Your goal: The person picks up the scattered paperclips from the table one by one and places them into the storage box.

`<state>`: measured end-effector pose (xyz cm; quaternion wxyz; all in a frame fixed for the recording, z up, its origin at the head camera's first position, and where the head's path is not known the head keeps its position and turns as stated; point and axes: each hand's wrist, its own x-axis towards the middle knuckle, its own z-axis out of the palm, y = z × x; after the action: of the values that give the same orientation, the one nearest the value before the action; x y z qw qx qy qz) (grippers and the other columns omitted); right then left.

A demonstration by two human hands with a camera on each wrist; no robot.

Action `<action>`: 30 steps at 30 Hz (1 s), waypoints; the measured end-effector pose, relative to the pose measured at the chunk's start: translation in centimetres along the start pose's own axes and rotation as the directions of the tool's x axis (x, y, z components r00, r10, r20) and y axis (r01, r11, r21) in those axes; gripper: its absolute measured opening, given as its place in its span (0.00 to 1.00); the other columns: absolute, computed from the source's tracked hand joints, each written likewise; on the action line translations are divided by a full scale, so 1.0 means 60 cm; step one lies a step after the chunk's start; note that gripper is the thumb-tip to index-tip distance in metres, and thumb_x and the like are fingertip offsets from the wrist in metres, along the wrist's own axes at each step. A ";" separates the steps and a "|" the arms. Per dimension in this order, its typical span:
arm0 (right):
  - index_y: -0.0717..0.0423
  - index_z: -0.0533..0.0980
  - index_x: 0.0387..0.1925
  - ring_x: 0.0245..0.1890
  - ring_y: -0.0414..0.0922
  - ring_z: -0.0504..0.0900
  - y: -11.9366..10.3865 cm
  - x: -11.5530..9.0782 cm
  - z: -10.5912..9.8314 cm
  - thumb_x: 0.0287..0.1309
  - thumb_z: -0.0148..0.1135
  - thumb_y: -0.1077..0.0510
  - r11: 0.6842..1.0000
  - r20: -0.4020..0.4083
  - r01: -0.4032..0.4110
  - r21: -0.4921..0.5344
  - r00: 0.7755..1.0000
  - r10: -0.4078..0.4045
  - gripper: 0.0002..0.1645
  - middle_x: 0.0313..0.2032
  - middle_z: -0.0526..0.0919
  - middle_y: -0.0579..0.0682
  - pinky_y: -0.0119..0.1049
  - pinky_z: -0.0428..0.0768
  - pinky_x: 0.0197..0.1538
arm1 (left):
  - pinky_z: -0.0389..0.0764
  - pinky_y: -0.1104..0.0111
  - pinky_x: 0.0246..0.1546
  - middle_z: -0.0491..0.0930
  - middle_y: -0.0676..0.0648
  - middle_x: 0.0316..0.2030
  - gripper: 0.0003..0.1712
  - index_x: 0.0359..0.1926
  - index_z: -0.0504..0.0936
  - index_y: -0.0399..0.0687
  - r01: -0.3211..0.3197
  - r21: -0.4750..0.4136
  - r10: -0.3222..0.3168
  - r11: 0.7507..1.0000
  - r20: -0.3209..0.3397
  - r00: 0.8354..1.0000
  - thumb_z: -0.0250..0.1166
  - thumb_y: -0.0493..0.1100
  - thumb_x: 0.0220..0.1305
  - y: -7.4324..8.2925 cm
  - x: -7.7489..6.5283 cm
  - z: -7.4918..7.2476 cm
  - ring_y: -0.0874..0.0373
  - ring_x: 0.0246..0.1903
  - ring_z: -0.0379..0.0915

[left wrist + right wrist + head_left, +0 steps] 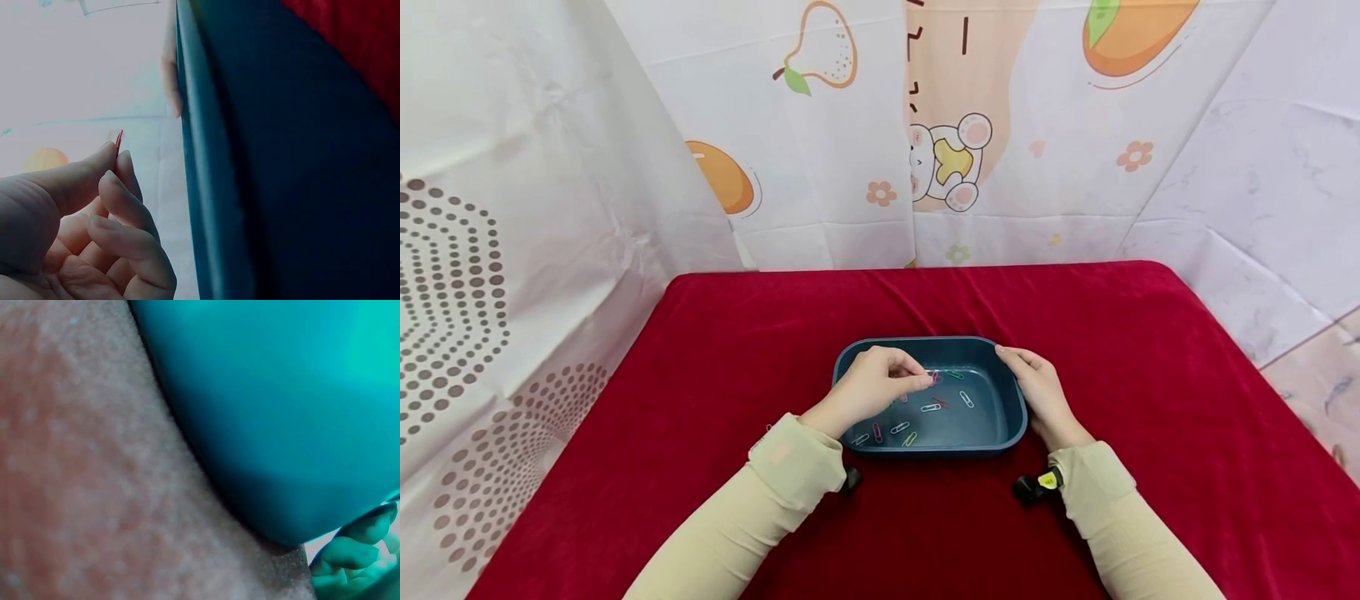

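Note:
My left hand point(867, 390) is over the left part of a dark blue plastic bin point(988, 427). Between thumb and index finger it pinches a small red paper clip point(119, 145), whose tip sticks up in the left wrist view. The other fingers of that hand curl loosely. At the bin's right side my right hand point(1043, 393) grips the rim, its thumb by the top edge. In the right wrist view the bin's wall point(275, 419) fills much of the picture, with curled fingers point(350, 553) at the lower right corner.
Several paper clips in different colours lie scattered on the bin's floor, among them a white clip point(966, 399), a yellow clip point(910, 439) and a green clip point(955, 374). A red cloth point(752, 333) covers the table. Printed curtains point(820, 167) hang behind it.

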<state>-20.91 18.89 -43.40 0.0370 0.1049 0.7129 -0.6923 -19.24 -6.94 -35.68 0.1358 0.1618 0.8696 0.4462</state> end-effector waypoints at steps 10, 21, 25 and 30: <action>0.48 0.82 0.47 0.33 0.32 0.83 0.000 0.000 0.000 0.66 0.61 0.43 1.000 0.008 0.000 0.018 1.000 0.000 0.17 0.31 0.86 0.32 0.27 0.82 0.39 | 0.76 0.69 0.32 0.88 0.48 0.35 0.07 0.38 0.88 0.52 -0.011 0.016 0.011 1.000 0.022 1.000 0.68 0.47 0.64 0.005 0.002 0.026 0.60 0.30 0.76; 0.55 0.79 0.54 0.34 0.32 0.83 0.000 0.000 -0.001 0.66 0.60 0.41 1.000 0.006 -0.008 -0.006 1.000 0.008 0.26 0.32 0.85 0.31 0.27 0.82 0.41 | 0.76 0.70 0.31 0.87 0.45 0.34 0.06 0.37 0.89 0.52 -0.013 -0.009 0.013 1.000 0.088 0.996 0.68 0.47 0.64 0.002 0.003 0.052 0.54 0.30 0.79; 0.57 0.78 0.56 0.34 0.32 0.83 -0.001 -0.001 -0.001 0.66 0.60 0.41 1.000 0.006 -0.008 -0.012 1.000 0.008 0.28 0.32 0.85 0.31 0.27 0.82 0.41 | 0.77 0.70 0.32 0.86 0.49 0.32 0.05 0.36 0.89 0.54 -0.022 0.012 0.021 1.000 0.089 0.996 0.69 0.47 0.64 0.001 0.003 0.061 0.60 0.28 0.77; 0.59 0.76 0.58 0.35 0.32 0.84 -0.001 -0.001 -0.001 0.66 0.60 0.40 1.000 0.003 -0.006 -0.021 1.000 0.006 0.31 0.33 0.85 0.31 0.27 0.82 0.41 | 0.75 0.70 0.29 0.86 0.49 0.30 0.04 0.34 0.88 0.56 -0.013 0.025 0.010 1.000 0.089 0.996 0.69 0.48 0.63 0.001 0.003 0.068 0.60 0.27 0.76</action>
<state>-20.84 18.92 -43.33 0.0413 0.1055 0.7197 -0.6850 -17.84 -3.85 -37.92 0.1697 0.1881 0.8673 0.4284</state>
